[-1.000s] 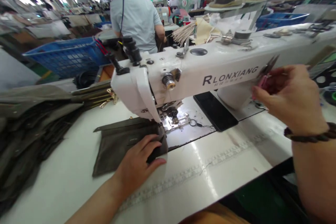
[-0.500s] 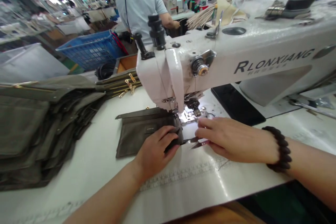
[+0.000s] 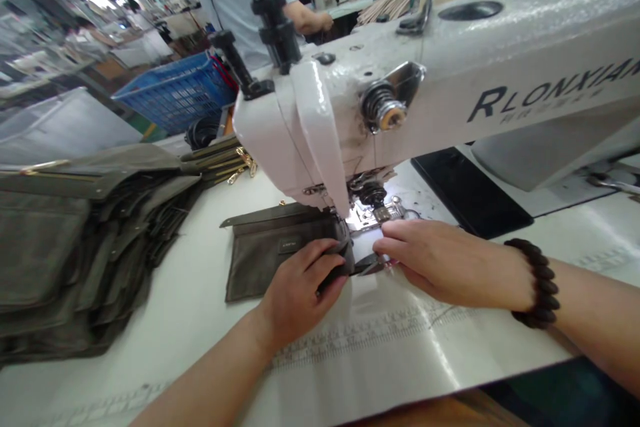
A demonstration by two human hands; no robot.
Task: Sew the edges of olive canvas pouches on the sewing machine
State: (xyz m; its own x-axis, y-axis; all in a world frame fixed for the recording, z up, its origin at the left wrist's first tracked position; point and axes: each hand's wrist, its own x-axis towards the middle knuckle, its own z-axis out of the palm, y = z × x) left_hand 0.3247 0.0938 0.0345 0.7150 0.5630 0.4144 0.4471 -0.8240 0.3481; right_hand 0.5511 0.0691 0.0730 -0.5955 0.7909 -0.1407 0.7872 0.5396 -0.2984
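Observation:
A dark olive fabric pouch (image 3: 255, 267) with a small label lies flat on the white sewing table, its right end beside the presser foot of the sewing machine (image 3: 320, 120). My left hand (image 3: 300, 287) is closed on that right end, thumb and fingers gripping the edge. My right hand (image 3: 445, 263) is closed around small thread snips (image 3: 371, 265), mostly hidden in the palm. Their pointed blades reach toward the pouch's lower right corner. Whether they touch the cloth or a thread, I cannot tell.
Stacked olive fabric pieces (image 3: 45, 247) lie at left, with more zippered pieces (image 3: 215, 163) behind. A black phone-like slab (image 3: 473, 190) rests under the machine arm. Beyond stand a blue basket (image 3: 175, 93) and a person in a light blue shirt (image 3: 235, 7).
The snips' blades have come closer to the pouch's corner and look less spread. My view has shifted so the machine appears larger. Both hands stay nearly in place.

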